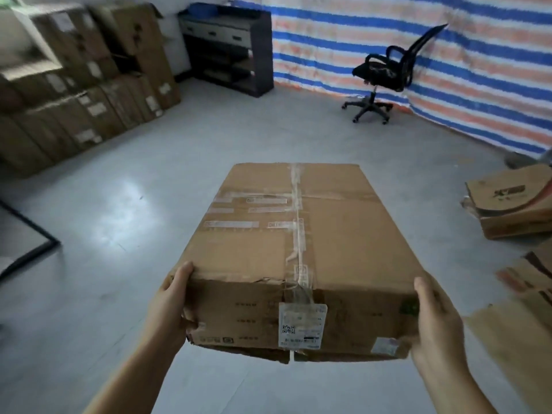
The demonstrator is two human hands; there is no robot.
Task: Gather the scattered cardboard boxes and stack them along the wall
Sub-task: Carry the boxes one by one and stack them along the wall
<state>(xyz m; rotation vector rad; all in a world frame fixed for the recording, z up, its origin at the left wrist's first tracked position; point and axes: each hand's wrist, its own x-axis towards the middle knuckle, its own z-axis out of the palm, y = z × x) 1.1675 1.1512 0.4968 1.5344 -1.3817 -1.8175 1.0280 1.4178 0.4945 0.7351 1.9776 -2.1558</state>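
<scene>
Presently a long cardboard box [301, 249] is held off the floor [119, 204] between both hands, its taped top facing up and its near end facing the camera. The left hand [171, 306] is curled round the near left corner, thumb laid on the top edge, the remaining fingers hidden behind the box side. The right hand [433, 321] is pressed against the near right corner, thumb along the top edge and the fingers wrapped out of sight; so each grip is closed on the box rather than spread. A white label [301, 325] is stuck on the near end, between the two grips, and clear tape runs lengthwise along the top away from them. Beyond the far end of the box, well apart from the grips, a black office chair [385, 73] is seen before a striped tarp [448, 55]. Far to the left of the left grip, stacked boxes [74, 85] are ranged along the wall, with a dark shelf unit [230, 46] beside them. To the right of the right grip, loose boxes [513, 201] lie on the floor.
</scene>
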